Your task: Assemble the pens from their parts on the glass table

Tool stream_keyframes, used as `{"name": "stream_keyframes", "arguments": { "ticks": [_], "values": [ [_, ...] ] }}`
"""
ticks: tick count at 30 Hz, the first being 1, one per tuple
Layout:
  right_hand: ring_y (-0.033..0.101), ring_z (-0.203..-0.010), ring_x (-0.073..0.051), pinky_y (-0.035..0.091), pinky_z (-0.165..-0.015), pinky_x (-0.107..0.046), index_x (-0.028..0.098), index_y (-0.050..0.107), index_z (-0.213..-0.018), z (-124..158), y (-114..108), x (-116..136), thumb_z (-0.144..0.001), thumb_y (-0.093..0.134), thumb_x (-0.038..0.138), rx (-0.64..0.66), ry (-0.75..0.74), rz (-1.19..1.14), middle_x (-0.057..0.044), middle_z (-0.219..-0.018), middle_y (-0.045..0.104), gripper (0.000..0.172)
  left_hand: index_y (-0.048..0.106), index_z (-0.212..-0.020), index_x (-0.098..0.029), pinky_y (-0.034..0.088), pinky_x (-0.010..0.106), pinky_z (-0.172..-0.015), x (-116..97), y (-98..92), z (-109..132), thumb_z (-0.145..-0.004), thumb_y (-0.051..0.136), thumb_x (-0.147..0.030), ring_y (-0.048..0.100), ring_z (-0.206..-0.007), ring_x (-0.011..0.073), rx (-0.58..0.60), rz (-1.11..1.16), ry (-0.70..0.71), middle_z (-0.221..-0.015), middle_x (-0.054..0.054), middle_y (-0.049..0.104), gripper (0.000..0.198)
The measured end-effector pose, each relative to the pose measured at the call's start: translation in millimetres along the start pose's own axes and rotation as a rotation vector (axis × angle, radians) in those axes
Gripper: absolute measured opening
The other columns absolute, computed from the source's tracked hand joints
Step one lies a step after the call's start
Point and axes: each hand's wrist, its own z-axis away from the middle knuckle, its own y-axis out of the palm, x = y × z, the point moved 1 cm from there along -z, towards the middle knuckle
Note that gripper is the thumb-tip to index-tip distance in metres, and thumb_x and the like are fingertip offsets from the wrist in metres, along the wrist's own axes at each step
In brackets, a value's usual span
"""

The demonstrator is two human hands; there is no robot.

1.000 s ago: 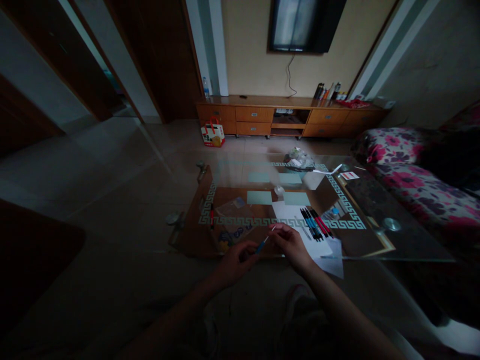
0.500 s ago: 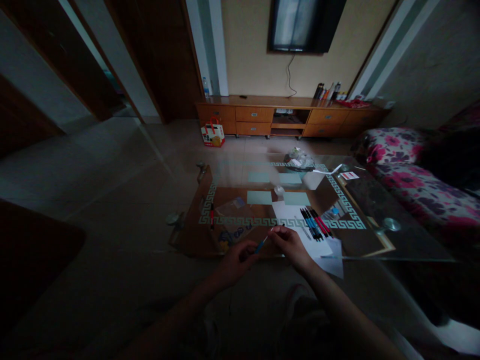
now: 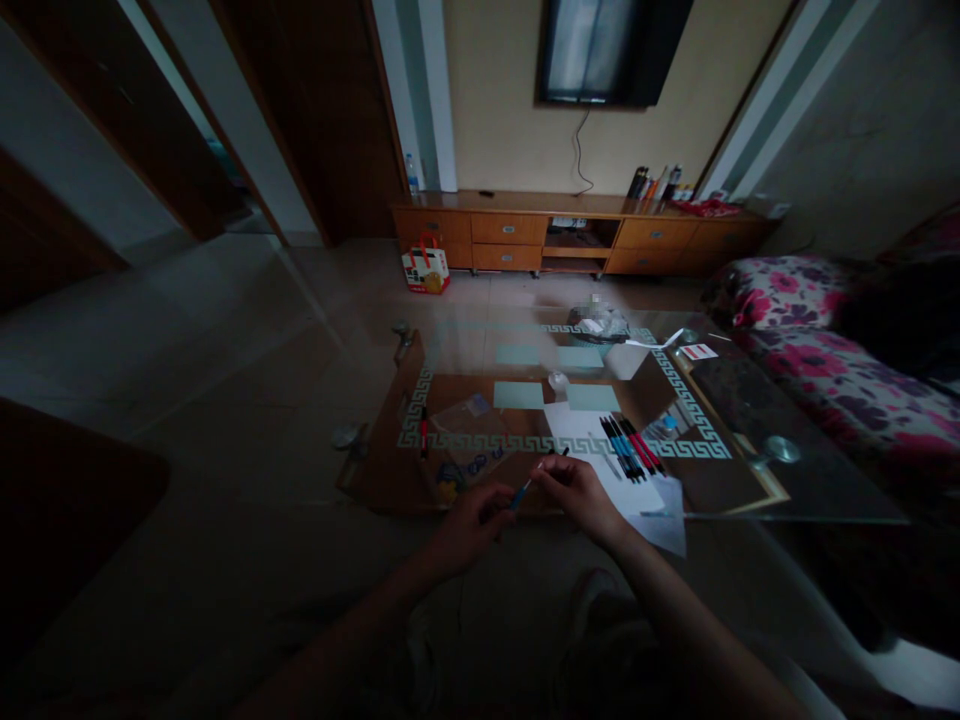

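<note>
In the head view my left hand (image 3: 477, 518) is closed around the blue barrel of a pen (image 3: 517, 496), which tilts up to the right. My right hand (image 3: 576, 494) pinches a slim pen part (image 3: 565, 452) whose dark end sticks up past the fingers. A thin pale piece runs from the blue barrel toward the right fingertips; its exact kind is too small to tell. Right of my right hand, a row of blue, black and red pens (image 3: 631, 448) lies on white paper (image 3: 570, 425). Both hands are above the near edge of the glass table (image 3: 465, 345).
A red and black pen (image 3: 424, 433) and a clear plastic bag (image 3: 469, 425) are at the left of the table. A crumpled plastic bag (image 3: 598, 320) sits at the far side, near a red and white card (image 3: 699, 352). A flowered sofa (image 3: 832, 375) stands at the right.
My right hand has moved slightly left and down, closer to the left hand. The gap between them along the pen is shorter. The other things have stayed put.
</note>
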Motion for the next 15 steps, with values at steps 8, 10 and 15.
{"name": "stream_keyframes", "arguments": {
  "ticks": [8, 10, 15],
  "values": [
    [0.062, -0.08, -0.018, 0.047, -0.076, -0.029, 0.021, 0.07, -0.084, -1.4, 0.4, -11.7, -0.081, 0.068, 0.045, 0.042, -0.003, 0.012, -0.001, -0.086, 0.069, 0.024, 0.065, -0.102, -0.016, 0.048, 0.025, -0.063, 2.8, 2.8, 0.3, -0.09, 0.056, -0.037, 0.059, -0.068, 0.0144, 0.073, -0.062, -0.075, -0.079, 0.003, 0.063, 0.026],
    [0.062, -0.079, -0.017, 0.048, -0.075, -0.029, 0.021, 0.071, -0.085, -1.2, 1.5, -13.0, -0.081, 0.069, 0.044, 0.043, 0.005, 0.012, -0.001, -0.085, 0.069, 0.023, 0.064, -0.099, -0.016, 0.049, 0.025, -0.062, 2.8, 3.4, 0.8, -0.09, 0.056, -0.038, 0.058, -0.068, 0.0137, 0.102, -0.024, -0.093, -0.079, 0.002, 0.061, 0.025],
    [0.062, -0.078, -0.017, 0.048, -0.073, -0.029, 0.022, 0.071, -0.087, -0.4, 3.3, -11.9, -0.08, 0.07, 0.044, 0.047, 0.01, -0.014, -0.001, -0.085, 0.069, 0.023, 0.058, -0.105, -0.017, 0.054, 0.026, -0.058, 2.8, 5.2, 2.7, -0.088, 0.059, -0.042, 0.059, -0.073, 0.0151, 0.134, 0.135, -0.137, -0.084, 0.002, 0.057, 0.03]
  ]
}}
